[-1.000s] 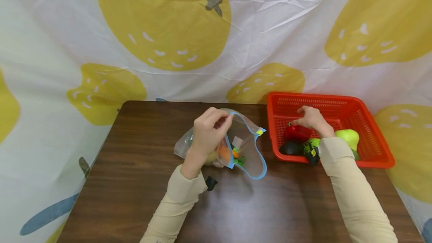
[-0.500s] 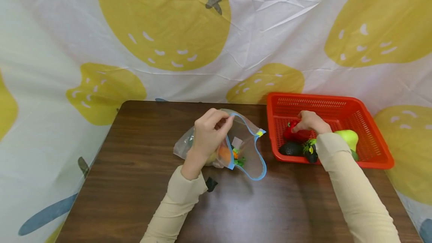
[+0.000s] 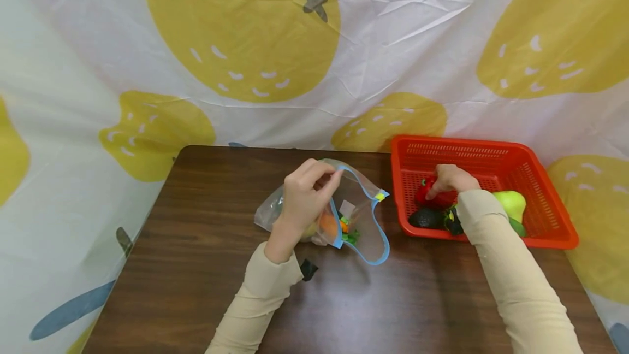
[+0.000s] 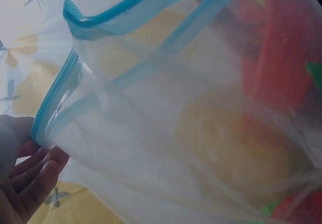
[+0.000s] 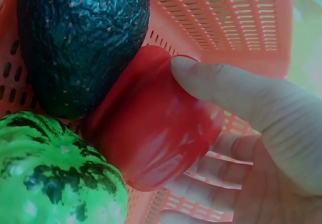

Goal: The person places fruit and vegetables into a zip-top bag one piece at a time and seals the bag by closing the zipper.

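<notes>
My left hand point(image 3: 306, 193) pinches the blue-edged rim of a clear zipper bag point(image 3: 361, 228), whose mouth gapes to the right. Inside the bag show an orange round item point(image 3: 328, 225) and something with green leaves point(image 3: 351, 236); more produce is blurred through the plastic in the left wrist view. Over in the red basket point(image 3: 547, 195), my right hand point(image 3: 454, 178) grips a red bell pepper point(image 5: 156, 123), thumb on its upper side and fingers round the far side. Touching the pepper are a dark avocado point(image 5: 83, 48) and a green, black-streaked round vegetable point(image 5: 55, 178).
A yellow-green pear point(image 3: 511, 204) lies toward the basket's right part, with a green item point(image 3: 517, 226) beside it. On the brown table point(image 3: 196, 223), a small black piece point(image 3: 308, 270) sits near the left cuff. A fruit-print cloth point(image 3: 275, 124) hangs behind the table.
My right hand has come down onto the red bell pepper, its thumb and fingers closing round it. The left hand and the bag have stayed in place.
</notes>
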`<state>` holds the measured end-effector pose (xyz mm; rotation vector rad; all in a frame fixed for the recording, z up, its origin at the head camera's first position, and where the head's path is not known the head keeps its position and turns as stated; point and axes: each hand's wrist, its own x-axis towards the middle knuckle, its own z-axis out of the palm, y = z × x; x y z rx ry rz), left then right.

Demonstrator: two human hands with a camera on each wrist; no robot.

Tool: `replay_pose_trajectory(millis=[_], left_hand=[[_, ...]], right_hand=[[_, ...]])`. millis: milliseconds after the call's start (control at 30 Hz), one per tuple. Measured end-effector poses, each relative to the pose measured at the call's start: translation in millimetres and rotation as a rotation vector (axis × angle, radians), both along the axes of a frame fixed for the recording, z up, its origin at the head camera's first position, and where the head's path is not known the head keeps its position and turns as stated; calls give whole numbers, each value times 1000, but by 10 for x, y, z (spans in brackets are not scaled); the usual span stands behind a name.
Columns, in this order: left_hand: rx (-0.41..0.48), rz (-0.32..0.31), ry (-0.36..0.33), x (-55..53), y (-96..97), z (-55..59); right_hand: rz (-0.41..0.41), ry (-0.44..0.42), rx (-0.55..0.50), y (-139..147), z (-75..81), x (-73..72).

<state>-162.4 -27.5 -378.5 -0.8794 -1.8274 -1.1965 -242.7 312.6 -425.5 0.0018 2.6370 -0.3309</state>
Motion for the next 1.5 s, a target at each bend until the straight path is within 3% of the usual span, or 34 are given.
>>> replay_pose_trajectory(millis=[400,533,667,900,1067,1300,1367,1500], left_hand=[[-1,-1,-2,12,31,-16],[2,-1,-5,14,33,-24],[2,-3,-5,17,38,-19],[-2,-21,-7,10,53,-10],[-9,-13,-23,7,57,0],[-17,-2,-26,9,66,10],[-21,2,-27,9,68,11],[-24,6,-30,10,67,12]], right_hand=[[19,40,-41,124,-74,32],[48,127,-80,183,-32,60],[17,248,-174,196,101,139],[-92,413,-408,132,404,510],[-111,510,-556,-36,574,840],[1,607,-787,-404,742,1214],[66,594,-861,-504,761,1291],[205,481,-974,-715,746,1393]])
